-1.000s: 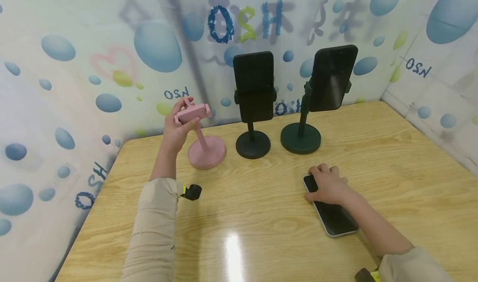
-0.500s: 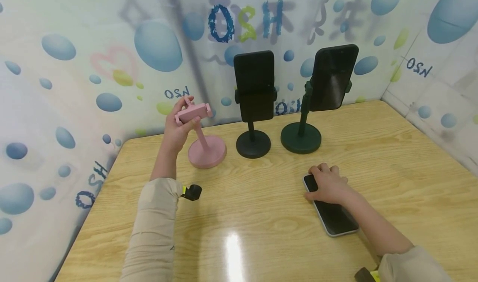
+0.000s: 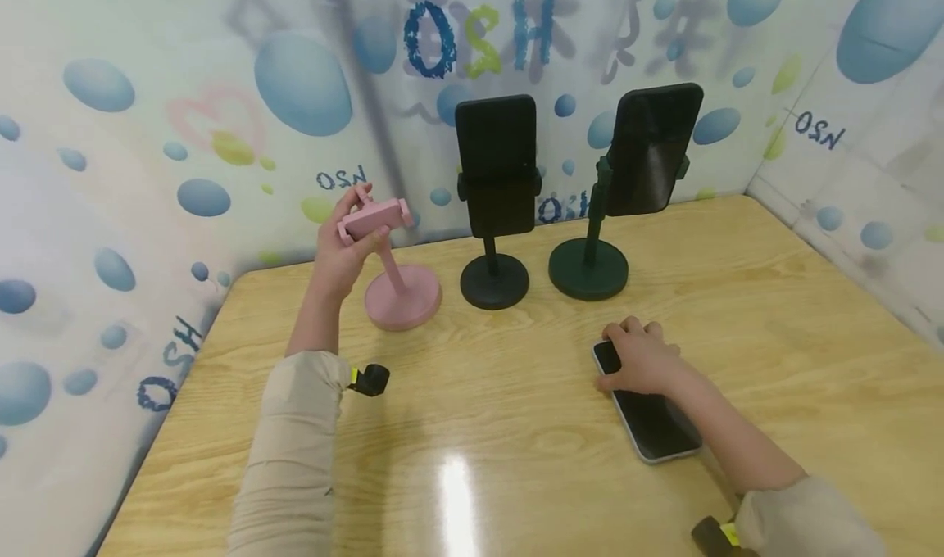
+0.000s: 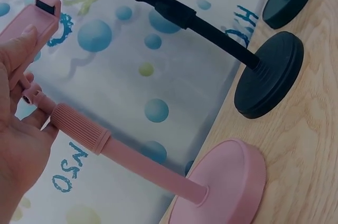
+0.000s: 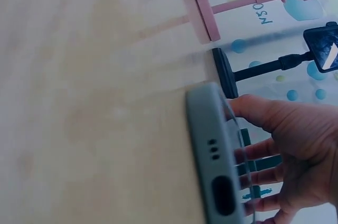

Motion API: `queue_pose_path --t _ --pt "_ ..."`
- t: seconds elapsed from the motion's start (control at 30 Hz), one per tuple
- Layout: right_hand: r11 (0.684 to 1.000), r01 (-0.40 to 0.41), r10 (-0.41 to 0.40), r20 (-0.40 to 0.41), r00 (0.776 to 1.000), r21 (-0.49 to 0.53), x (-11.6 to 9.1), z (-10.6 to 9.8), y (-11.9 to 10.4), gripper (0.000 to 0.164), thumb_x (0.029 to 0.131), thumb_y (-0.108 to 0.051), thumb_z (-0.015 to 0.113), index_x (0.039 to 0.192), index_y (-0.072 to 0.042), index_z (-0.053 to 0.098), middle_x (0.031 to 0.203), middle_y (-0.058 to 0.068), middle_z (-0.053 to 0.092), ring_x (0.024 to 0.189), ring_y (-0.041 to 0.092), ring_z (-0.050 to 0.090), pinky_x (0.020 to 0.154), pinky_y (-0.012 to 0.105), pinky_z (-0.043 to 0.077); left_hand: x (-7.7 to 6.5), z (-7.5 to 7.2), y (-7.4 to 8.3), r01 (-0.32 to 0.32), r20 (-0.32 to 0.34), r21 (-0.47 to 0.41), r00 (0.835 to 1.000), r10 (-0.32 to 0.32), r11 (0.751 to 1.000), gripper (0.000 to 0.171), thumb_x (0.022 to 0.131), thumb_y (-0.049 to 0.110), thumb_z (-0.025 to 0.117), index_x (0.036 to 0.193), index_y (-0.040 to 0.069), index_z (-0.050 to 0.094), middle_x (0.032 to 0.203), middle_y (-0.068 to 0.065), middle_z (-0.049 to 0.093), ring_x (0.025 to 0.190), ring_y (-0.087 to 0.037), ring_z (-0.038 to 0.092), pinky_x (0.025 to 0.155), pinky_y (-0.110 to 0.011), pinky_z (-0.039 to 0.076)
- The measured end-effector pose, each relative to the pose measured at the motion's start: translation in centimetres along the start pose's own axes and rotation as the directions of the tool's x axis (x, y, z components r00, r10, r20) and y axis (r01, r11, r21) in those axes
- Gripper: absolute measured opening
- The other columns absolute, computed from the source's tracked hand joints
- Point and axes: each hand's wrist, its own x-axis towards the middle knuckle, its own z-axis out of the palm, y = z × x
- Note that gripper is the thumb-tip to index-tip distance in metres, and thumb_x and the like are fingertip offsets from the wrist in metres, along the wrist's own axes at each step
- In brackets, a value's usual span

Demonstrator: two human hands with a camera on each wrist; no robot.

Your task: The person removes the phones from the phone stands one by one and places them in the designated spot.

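Observation:
At the back left of the table my left hand [image 3: 341, 255] holds the clamp [image 3: 376, 218] of a pink phone stand [image 3: 403, 299], thumb on the clamp's front and fingers behind it. In the left wrist view, no phone sits in that clamp [image 4: 39, 20]. My right hand [image 3: 643, 360] spans a smartphone [image 3: 660, 430] lying screen up on the table, thumb at its left edge and fingertips over its far end. The right wrist view shows the phone's end [image 5: 211, 150] with a port, beside the thumb and curled fingers of the right hand [image 5: 301, 155].
A black stand [image 3: 494, 282] holds a dark phone [image 3: 496, 135] upright in the middle. To its right, a dark green stand [image 3: 588, 269] carries another tilted phone [image 3: 651, 151]. A patterned wall covering [image 3: 295, 82] rises behind the wooden table [image 3: 516, 393].
The head view has shifted slightly, so everything sits a little further left and up. Both hands keep the same hold.

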Motion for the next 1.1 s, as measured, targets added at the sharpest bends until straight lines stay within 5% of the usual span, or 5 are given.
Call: queue_pose_path --t 0.37,0.5,0.63,0.9,1.1 --pt "0.996 0.086 -0.087 0.046 0.995 0.027 1.2 -1.8 -0.4 0.064 0.075 -0.036 0.071 0.119 0.003 0.047 0.116 0.027 0.045 0.099 0.047 0.042 0.071 0.053 0.042 -0.7 -0.9 1.7 -0.009 0.063 0.002 0.998 0.009 1.0 0.074 0.08 -0.006 0.061 0.142 0.014 0.027 0.142 -0.014 0.029 0.13 -0.023 0.028 0.098 -0.034 0.036" --pt "0.986 0.162 -0.162 -0.002 0.987 0.039 1.6 -2.6 -1.2 0.06 0.077 -0.031 0.07 0.119 0.006 0.047 0.115 0.029 0.045 0.103 0.05 0.04 0.079 0.056 0.039 -1.0 -0.6 3.1 -0.022 0.049 0.133 0.999 0.015 0.991 0.071 0.082 0.003 0.061 0.143 0.016 0.027 0.142 -0.012 0.031 0.132 -0.019 0.026 0.105 -0.044 0.023" --pt "0.973 0.227 -0.223 -0.077 0.972 0.044 2.3 -3.8 -2.2 0.056 0.077 -0.026 0.07 0.117 0.008 0.048 0.113 0.029 0.047 0.105 0.048 0.041 0.085 0.056 0.035 -1.0 0.6 4.7 -0.024 -0.033 0.311 0.999 0.036 0.95 0.06 0.084 0.012 0.062 0.138 0.014 0.037 0.139 -0.005 0.038 0.127 -0.014 0.035 0.098 -0.033 0.035" --pt "0.958 0.262 -0.243 -0.158 0.957 0.117 4.1 -7.8 -4.9 0.062 0.081 -0.022 0.066 0.126 0.009 0.039 0.123 0.028 0.044 0.114 0.04 0.042 0.095 0.05 0.033 -0.6 5.5 7.4 -0.322 -0.009 0.455 0.931 0.366 0.83 0.045 0.08 0.005 0.063 0.124 0.001 0.052 0.122 -0.012 0.049 0.108 -0.015 0.046 0.076 -0.027 0.049" --pt "0.941 0.261 -0.197 -0.277 0.941 0.217 5.3 -10.7 -7.3 0.069 0.086 -0.024 0.059 0.136 0.005 0.022 0.131 0.025 0.035 0.119 0.037 0.037 0.097 0.05 0.031 0.1 8.6 8.1 -0.212 0.133 0.477 0.977 0.169 0.853 0.055 0.088 0.01 0.055 0.139 0.006 0.033 0.134 -0.011 0.04 0.121 -0.018 0.041 0.096 -0.027 0.037"
